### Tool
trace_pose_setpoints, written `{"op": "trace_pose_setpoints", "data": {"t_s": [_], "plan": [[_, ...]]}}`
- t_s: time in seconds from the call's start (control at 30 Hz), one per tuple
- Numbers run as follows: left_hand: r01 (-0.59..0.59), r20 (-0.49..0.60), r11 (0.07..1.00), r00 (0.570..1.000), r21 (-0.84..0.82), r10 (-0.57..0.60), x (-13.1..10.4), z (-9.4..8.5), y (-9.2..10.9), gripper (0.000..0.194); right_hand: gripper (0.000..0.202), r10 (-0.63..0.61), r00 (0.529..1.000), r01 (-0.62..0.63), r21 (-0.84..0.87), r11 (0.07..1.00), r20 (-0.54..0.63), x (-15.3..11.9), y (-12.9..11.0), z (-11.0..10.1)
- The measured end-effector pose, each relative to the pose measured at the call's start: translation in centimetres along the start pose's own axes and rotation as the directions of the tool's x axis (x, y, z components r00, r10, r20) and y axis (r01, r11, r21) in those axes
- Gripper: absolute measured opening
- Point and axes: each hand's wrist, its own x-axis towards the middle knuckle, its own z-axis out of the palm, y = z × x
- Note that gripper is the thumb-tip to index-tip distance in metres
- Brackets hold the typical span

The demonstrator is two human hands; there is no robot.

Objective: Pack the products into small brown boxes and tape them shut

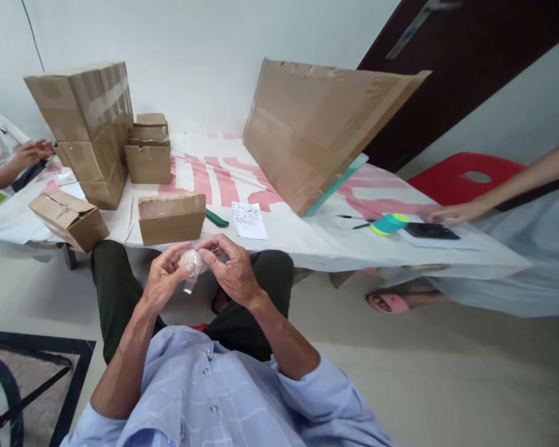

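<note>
Above my lap, just off the table's front edge, a small round pale thing in clear plastic (192,262) is between my two hands. My left hand (163,276) is closed around its left side, thumb across the front. On its right side, the thumb and fingertips of my right hand (233,268) pinch at the plastic. A clear strip hangs down below it. What lies inside the plastic is too small to make out. Right behind my hands on the table stand an open cardboard box (172,220) and a green tool-like object (217,218).
A marked paper (249,221) lies beyond my right hand. Stacked cartons (90,133), smaller boxes (148,155) and a tilted carton (69,217) are left. A large cardboard panel (321,124) leans at the back. Rightward, a person's hand (451,213) is by a phone (431,231); another person sits far left.
</note>
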Motion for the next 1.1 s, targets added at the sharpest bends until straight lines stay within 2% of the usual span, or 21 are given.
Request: {"op": "trace_pose_setpoints", "data": {"t_s": [0.17, 0.33, 0.43, 0.67, 0.77, 0.93, 1.1], "plan": [[0.049, -0.01, 0.994, 0.999, -0.098, -0.05, -1.3, 0.1, 0.2, 0.058, 0.012, -0.193, 0.981, 0.188, -0.111, 0.976, -0.028, -0.8, -1.3, 0.6], [0.014, -0.116, 0.977, 0.992, -0.212, -0.04, -2.2, 0.3, 0.0, 0.054, 0.015, -0.352, 0.936, 0.343, -0.178, 0.922, -0.021, -1.8, -2.5, 1.2], [-0.032, -0.167, 0.981, 0.986, -0.191, -0.001, -2.5, 0.4, 0.0, 0.053, 0.015, -0.344, 0.939, 0.34, -0.151, 0.928, -0.002, -1.9, -3.0, 1.5], [-0.058, -0.178, 0.998, 0.983, -0.016, 0.054, -2.7, -0.1, 0.3, 0.05, 0.013, -0.265, 0.964, 0.264, -0.115, 0.958, 0.009, -0.9, -2.7, 1.7], [-0.064, -0.199, 0.998, 0.978, 0.006, 0.063, -2.6, -0.4, 0.3, 0.05, 0.016, -0.298, 0.953, 0.302, -0.16, 0.94, 0.049, -0.9, -2.9, 1.9], [-0.048, -0.284, 0.999, 0.957, 0.026, 0.054, -2.5, -0.9, -0.3, 0.054, 0.016, -0.441, 0.895, 0.446, -0.187, 0.875, 0.07, -1.2, -4.0, 2.1], [-0.045, -0.242, 0.999, 0.969, 0.003, 0.044, -2.8, -1.2, -0.2, 0.055, 0.016, -0.385, 0.919, 0.394, -0.195, 0.898, 0.086, -0.2, -4.1, 1.9]]}}
